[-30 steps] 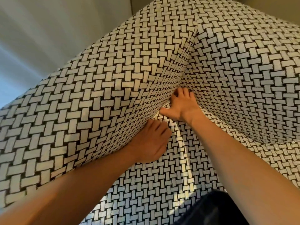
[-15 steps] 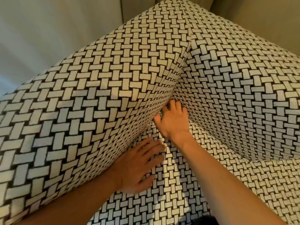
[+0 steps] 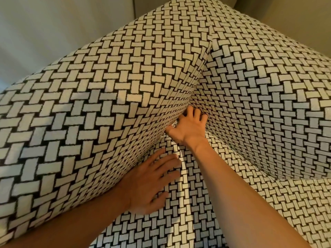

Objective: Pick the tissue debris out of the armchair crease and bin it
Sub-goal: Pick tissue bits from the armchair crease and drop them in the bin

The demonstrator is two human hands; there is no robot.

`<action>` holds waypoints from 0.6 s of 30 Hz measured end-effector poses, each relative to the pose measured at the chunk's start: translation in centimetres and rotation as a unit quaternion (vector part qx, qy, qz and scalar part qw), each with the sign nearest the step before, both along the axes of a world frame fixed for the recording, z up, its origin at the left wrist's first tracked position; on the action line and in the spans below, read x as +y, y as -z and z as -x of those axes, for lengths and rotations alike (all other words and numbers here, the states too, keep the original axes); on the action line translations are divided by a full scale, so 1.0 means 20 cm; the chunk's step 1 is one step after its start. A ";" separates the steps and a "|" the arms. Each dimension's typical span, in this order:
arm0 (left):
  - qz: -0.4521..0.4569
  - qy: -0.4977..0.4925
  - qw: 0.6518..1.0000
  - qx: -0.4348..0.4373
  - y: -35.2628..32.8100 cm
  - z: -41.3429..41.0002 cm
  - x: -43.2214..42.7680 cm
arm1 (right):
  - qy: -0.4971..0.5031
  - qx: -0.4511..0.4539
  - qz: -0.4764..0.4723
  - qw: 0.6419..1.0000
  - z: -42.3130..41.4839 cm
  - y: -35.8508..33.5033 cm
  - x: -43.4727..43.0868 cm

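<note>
Curling now, right hand [image 3: 188,127] fingers, left hand [image 3: 150,181] still flat

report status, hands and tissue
Left hand flat on seat cushion. Right hand in the armchair crease, grip unclear. Small tissue bits beside its thumb. No bin in view.

The right hand's [image 3: 189,127] fingertips [image 3: 191,110] are buried in the crease [image 3: 180,117] at the seat's back left corner, so I can't see whether they pinch anything. A few pale specks [image 3: 174,125] just beside the thumb might be tissue, but against the woven pattern I can't be sure. The armchair [image 3: 107,86] runs off the left, right and bottom edges. Both forearms are cut off at the bottom edge.
</note>
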State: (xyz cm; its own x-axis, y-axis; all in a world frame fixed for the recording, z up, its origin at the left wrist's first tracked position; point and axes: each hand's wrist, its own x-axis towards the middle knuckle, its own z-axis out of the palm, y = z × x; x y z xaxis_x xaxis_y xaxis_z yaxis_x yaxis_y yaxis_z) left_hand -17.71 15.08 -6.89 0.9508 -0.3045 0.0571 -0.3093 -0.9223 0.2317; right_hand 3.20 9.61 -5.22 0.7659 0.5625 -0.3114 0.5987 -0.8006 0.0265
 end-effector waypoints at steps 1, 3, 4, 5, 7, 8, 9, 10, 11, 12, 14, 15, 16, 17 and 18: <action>0.000 -0.001 1.000 0.003 0.00 0.00 0.00 | 0.001 0.008 -0.013 1.000 0.00 0.00 -0.01; 0.002 -0.003 1.000 0.006 0.00 0.00 0.00 | 0.000 0.013 -0.034 0.999 -0.01 0.00 -0.02; 0.004 -0.003 1.000 0.006 0.00 0.00 0.00 | -0.002 0.013 -0.044 0.999 -0.01 0.00 -0.02; 0.006 -0.002 1.000 0.004 0.01 0.01 0.00 | -0.003 0.012 -0.054 0.998 0.00 0.00 -0.02; 0.009 -0.001 1.000 0.001 0.01 0.01 0.00 | -0.003 0.007 -0.072 0.997 0.00 0.00 -0.03; 0.013 -0.001 1.000 0.001 0.01 0.01 0.00 | 0.001 0.006 -0.076 0.997 0.01 0.00 -0.03; 0.015 -0.001 1.000 -0.001 0.01 0.00 0.00 | 0.006 0.007 -0.073 0.997 0.01 0.00 -0.03; 0.015 -0.001 1.000 -0.005 0.01 0.00 0.00 | 0.011 0.012 -0.062 0.998 0.01 0.00 -0.02; 0.013 -0.002 1.000 -0.009 0.02 0.00 0.00 | 0.015 0.020 -0.045 0.999 0.01 -0.01 -0.01; 0.014 -0.003 1.000 -0.010 0.02 0.00 0.00 | 0.020 0.028 -0.029 0.999 0.01 -0.02 0.00; 0.021 -0.002 1.000 -0.008 0.02 0.00 0.00 | 0.031 0.043 -0.012 0.998 0.00 -0.03 0.02; 0.022 -0.001 1.000 -0.007 0.02 0.00 0.00 | 0.035 0.044 -0.014 0.998 0.00 -0.03 0.03; 0.023 -0.001 1.000 -0.009 0.02 0.00 0.00 | 0.036 0.040 -0.023 0.998 0.00 -0.02 0.03; 0.022 -0.001 1.000 -0.011 0.02 0.00 0.00 | 0.036 0.030 -0.037 0.998 0.00 -0.01 0.02; 0.021 -0.002 1.000 -0.013 0.02 0.01 0.00 | 0.035 0.017 -0.054 0.998 0.01 0.00 0.02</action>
